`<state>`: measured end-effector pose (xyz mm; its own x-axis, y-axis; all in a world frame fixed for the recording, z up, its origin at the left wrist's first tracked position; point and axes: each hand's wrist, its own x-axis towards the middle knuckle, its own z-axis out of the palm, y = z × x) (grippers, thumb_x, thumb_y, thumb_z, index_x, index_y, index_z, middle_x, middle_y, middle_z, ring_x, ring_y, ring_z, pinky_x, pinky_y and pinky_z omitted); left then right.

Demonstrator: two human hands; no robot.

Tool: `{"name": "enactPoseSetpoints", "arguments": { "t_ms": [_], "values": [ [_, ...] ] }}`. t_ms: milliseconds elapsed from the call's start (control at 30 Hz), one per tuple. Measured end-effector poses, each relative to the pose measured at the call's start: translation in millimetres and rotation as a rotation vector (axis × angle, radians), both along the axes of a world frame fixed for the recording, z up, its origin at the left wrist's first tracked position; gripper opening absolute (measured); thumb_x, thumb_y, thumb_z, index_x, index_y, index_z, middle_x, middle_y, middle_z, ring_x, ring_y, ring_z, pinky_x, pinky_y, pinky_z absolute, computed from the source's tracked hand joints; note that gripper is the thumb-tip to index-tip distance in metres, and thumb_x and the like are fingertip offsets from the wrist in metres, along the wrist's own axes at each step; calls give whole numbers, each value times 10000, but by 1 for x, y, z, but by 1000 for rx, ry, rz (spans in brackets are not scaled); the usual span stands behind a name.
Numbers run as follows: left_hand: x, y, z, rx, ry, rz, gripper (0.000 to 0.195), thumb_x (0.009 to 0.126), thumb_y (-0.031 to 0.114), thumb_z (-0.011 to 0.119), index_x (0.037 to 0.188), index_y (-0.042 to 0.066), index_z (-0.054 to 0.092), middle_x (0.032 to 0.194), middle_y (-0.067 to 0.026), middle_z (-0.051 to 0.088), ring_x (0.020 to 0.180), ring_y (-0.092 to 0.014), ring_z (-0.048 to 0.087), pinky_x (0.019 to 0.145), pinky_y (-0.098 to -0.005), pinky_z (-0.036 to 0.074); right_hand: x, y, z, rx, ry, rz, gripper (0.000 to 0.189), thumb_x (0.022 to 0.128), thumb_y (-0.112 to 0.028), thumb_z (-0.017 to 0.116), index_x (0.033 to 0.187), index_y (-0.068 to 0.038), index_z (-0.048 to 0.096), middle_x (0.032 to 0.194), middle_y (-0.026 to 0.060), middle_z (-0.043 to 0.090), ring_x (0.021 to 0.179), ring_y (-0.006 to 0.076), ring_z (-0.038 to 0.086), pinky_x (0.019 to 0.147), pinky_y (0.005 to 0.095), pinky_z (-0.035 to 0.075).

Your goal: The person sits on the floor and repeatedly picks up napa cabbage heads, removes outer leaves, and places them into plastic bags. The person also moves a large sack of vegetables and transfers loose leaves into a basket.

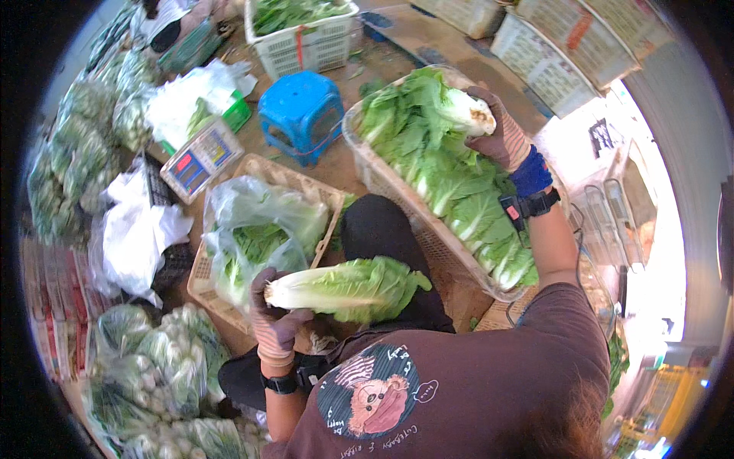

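Observation:
Gloved in stripes, my left hand (278, 321) grips the pale root end of a long cabbage head (350, 290), whose leafy tip points right across my lap. My right hand (504, 129), also gloved, is closed around the white base of another leafy cabbage head (467, 112) at the far part of a large plastic crate (401, 206). That crate is filled with green heads laid in rows. Left of my knee, a clear plastic bag (252, 198) with leafy greens inside sits in a shallow tan crate (200, 281).
A blue plastic stool (301, 109) stands ahead, near a digital scale (202, 159). Bagged vegetables (160, 367) lie at left, beside white plastic bags (137, 224). Beyond the stool is a white crate of greens (304, 49); more crates (545, 63) stand at upper right.

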<state>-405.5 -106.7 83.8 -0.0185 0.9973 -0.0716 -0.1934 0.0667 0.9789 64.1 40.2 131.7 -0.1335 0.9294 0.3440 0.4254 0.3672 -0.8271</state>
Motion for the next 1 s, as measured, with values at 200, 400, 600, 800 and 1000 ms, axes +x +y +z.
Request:
{"name": "enactPoseSetpoints", "arguments": {
  "t_ms": [200,400,600,800,1000],
  "values": [
    [34,11,32,136,-280,-163,744,554,195,821,1227,44,542,1161,-134,618,1009,-262,619,881,-391,507,-11,-55,24,55,582,291,818,674,-290,847,1334,-13,449,1262,97,575,1135,209,567,971,373,462],
    [74,11,80,232,-183,-435,697,552,272,838,1164,52,585,1142,-148,605,1018,-265,602,885,-380,482,-55,-89,27,-70,681,272,972,625,-328,887,1381,-51,343,1299,131,532,1162,255,546,974,399,469],
    [121,40,76,990,162,-455,902,578,366,883,1340,98,481,1406,-226,368,1311,-416,360,1047,-493,337,-134,-117,30,-5,338,387,888,641,-137,861,1387,-74,384,1394,140,435,1265,271,459,1038,399,390],
    [119,35,44,785,118,-443,1458,414,496,925,1512,67,67,1484,-191,283,1368,-322,322,1103,-435,288,-159,-119,19,271,100,344,876,705,-132,821,1438,-151,342,1406,168,409,1285,299,422,1044,426,353],
    [93,41,40,602,173,-606,1511,377,430,952,1524,87,30,1542,-202,188,1402,-320,269,1119,-440,263,-167,-116,10,216,73,353,896,707,-146,807,1453,-137,311,1427,170,380,1307,301,393,1059,426,332]
  ]
}}
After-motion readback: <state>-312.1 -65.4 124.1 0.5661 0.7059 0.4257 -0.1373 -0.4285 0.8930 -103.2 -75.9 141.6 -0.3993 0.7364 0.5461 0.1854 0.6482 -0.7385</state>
